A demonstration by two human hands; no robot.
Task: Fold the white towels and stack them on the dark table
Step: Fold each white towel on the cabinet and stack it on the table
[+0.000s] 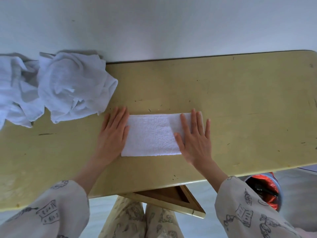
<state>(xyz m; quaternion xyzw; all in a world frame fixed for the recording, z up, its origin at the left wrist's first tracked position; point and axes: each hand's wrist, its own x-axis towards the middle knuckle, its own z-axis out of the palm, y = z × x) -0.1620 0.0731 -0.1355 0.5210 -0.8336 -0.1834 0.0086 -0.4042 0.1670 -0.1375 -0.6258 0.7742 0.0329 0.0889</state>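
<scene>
At 4 o'clock, below the table edge, a grey bin (267, 191) holds an orange liner. On the yellow table (240, 100), a folded white towel (152, 134) lies flat at centre; left hand (112, 133) and right hand (193, 140) press its ends, fingers straight. At 10 o'clock, crumpled towels (68, 86) sit heaped.

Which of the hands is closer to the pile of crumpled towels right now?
Left. The left hand presses flat on the folded towel's left end, just below the crumpled towels. The right hand presses its far right end.
</scene>
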